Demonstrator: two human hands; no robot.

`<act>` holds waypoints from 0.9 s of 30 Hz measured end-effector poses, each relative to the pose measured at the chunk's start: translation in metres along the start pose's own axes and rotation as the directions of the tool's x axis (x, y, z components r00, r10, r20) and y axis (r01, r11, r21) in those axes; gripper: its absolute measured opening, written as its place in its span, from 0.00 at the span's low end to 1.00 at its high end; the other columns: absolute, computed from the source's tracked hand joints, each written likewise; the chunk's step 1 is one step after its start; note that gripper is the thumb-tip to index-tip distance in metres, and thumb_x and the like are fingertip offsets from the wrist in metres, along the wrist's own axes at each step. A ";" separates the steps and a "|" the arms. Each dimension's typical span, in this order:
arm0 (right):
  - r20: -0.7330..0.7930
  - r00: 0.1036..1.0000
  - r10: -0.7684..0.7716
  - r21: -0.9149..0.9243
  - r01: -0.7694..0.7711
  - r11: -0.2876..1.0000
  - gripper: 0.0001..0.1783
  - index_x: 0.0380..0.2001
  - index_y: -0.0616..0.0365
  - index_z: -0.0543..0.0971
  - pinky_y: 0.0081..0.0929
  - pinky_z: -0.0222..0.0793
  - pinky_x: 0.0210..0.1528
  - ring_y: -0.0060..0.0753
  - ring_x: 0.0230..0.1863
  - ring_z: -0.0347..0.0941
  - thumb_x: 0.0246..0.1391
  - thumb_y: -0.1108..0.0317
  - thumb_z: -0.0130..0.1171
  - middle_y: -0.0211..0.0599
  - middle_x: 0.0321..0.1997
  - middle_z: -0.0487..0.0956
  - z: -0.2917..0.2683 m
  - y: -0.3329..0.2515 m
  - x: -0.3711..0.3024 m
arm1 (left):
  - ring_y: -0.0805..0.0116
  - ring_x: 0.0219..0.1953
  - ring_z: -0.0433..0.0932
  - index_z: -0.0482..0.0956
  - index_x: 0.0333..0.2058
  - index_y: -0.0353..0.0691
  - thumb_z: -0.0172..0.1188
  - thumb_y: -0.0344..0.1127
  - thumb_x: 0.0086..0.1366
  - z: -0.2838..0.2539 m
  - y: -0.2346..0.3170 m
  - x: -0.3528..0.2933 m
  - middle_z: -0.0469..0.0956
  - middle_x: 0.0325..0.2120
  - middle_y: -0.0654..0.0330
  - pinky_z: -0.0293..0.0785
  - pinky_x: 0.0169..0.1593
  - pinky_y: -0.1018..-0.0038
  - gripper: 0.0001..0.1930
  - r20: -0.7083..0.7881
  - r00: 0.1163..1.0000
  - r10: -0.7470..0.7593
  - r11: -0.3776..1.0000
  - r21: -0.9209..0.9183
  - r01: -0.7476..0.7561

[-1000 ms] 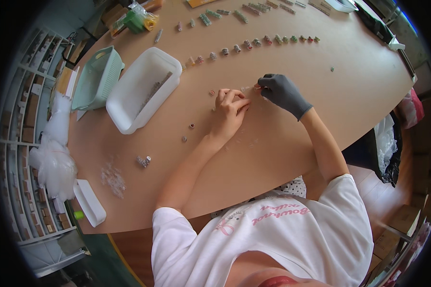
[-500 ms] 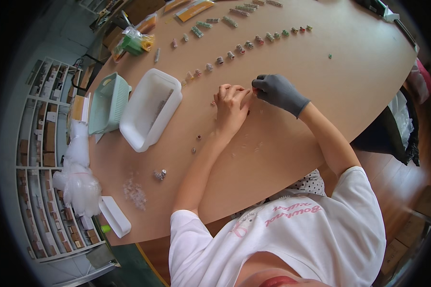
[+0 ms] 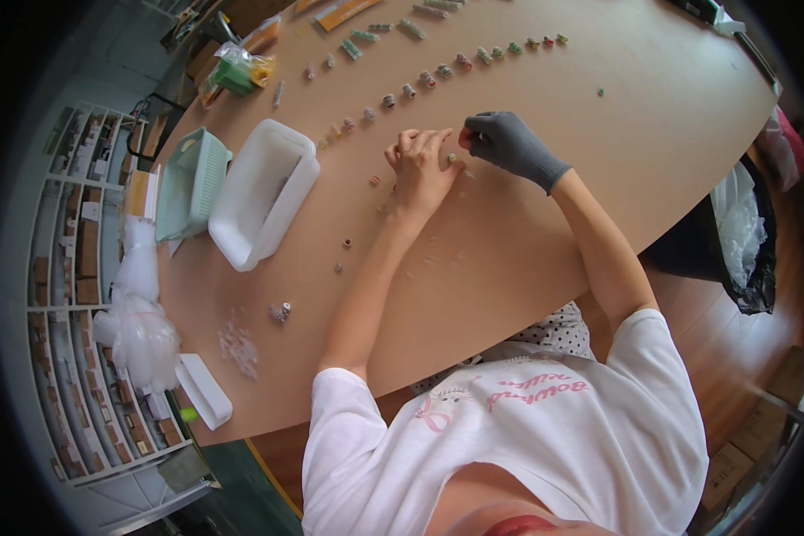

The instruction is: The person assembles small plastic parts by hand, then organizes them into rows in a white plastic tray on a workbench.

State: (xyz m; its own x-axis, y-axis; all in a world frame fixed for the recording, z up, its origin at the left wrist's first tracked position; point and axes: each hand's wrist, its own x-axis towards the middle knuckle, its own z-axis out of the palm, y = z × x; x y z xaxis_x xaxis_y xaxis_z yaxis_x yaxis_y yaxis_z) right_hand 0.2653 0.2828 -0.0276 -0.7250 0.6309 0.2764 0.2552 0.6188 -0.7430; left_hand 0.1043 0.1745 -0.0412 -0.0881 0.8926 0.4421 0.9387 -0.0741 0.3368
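Well to the right of the white tub (image 3: pixel 286 213), both hands work close together over the tabletop (image 3: pixel 527 241). The bare left hand (image 3: pixel 420 168), nearer the tub, has its fingers bent and slightly spread, the thumb standing apart from the forefinger; a small patterned roll (image 3: pixel 452 158) sits at the thumb's tip, to the right of the tub. Farther right of the tub, the right hand (image 3: pixel 502 145), in a grey glove (image 3: pixel 518 147), draws its fingers in toward the thumb; a reddish spot shows at the tips, but whether it grips anything I cannot tell. A row of short rolls (image 3: pixel 428 79) begins just beside the tub's far right corner and curves away to the right, while longer rolls (image 3: pixel 351 50) lie beyond the tub. Inside the tub are small greyish pieces, too dim to make out. A pale green basket (image 3: pixel 210 183) stands just left of the tub. On the person's side of the tub lie a little cluster of rolls (image 3: pixel 280 313), a scatter of clear bits (image 3: pixel 238 347) and, farther toward the table's edge, a narrow white tray (image 3: pixel 204 391). Green and yellow packages (image 3: pixel 235 79) rest beyond the tub.
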 end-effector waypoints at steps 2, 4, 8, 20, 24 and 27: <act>0.014 0.981 -0.195 0.026 0.194 0.981 0.07 0.34 0.59 0.80 0.32 0.73 0.35 0.41 0.31 0.79 0.48 0.74 0.61 0.43 0.30 0.81 -0.001 0.001 -0.003 | 0.62 0.55 0.68 0.79 0.50 0.48 0.71 0.39 0.51 -0.001 -0.001 -0.002 0.80 0.44 0.68 0.54 0.58 0.61 0.26 -0.014 1.000 0.002 1.000 0.014 -0.002; 0.036 0.977 -0.208 -0.013 0.208 0.978 0.08 0.35 0.59 0.80 0.34 0.73 0.35 0.43 0.32 0.78 0.49 0.73 0.60 0.43 0.30 0.80 0.001 -0.002 -0.006 | 0.62 0.55 0.68 0.79 0.50 0.47 0.71 0.40 0.52 -0.004 -0.002 -0.006 0.80 0.44 0.68 0.56 0.57 0.62 0.25 0.020 0.997 -0.081 0.996 -0.032 0.081; 0.134 0.983 -0.124 -0.140 0.143 0.980 0.07 0.35 0.55 0.79 0.41 0.72 0.37 0.47 0.34 0.78 0.51 0.68 0.59 0.39 0.33 0.81 0.004 -0.005 -0.005 | 0.62 0.56 0.67 0.80 0.49 0.47 0.71 0.41 0.53 -0.007 -0.002 -0.008 0.80 0.45 0.68 0.57 0.57 0.64 0.23 0.040 0.995 -0.088 0.993 -0.076 0.091; 0.079 0.997 0.023 -0.121 -0.013 0.993 0.07 0.35 0.58 0.78 0.38 0.72 0.39 0.46 0.35 0.78 0.55 0.68 0.59 0.43 0.33 0.82 0.019 0.012 0.001 | 0.59 0.57 0.65 0.85 0.39 0.47 0.73 0.44 0.50 0.015 -0.012 0.001 0.79 0.44 0.64 0.52 0.59 0.56 0.18 0.009 1.000 -0.020 0.993 -0.120 0.021; 0.105 0.994 0.041 0.052 -0.047 0.998 0.08 0.36 0.58 0.80 0.33 0.71 0.38 0.39 0.33 0.78 0.54 0.67 0.60 0.42 0.32 0.82 -0.002 0.004 0.003 | 0.59 0.56 0.66 0.85 0.37 0.47 0.73 0.45 0.50 0.017 -0.014 -0.001 0.80 0.44 0.64 0.53 0.59 0.55 0.16 -0.028 0.999 -0.028 0.989 -0.147 0.023; 0.142 0.985 0.101 0.032 -0.107 0.994 0.09 0.35 0.58 0.82 0.34 0.73 0.41 0.44 0.36 0.80 0.53 0.67 0.59 0.44 0.35 0.83 -0.008 -0.007 0.000 | 0.60 0.55 0.67 0.85 0.37 0.48 0.73 0.45 0.50 0.016 -0.009 0.000 0.80 0.43 0.67 0.55 0.58 0.59 0.16 -0.036 0.999 -0.029 0.995 -0.092 0.026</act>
State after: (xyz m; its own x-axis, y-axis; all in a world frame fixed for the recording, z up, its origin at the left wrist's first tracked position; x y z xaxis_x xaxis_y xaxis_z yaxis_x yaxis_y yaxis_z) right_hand 0.2690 0.2824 -0.0176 -0.7790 0.6172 0.1104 0.3103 0.5325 -0.7875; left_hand 0.1011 0.1820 -0.0581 -0.1273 0.8779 0.4617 0.9015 -0.0918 0.4230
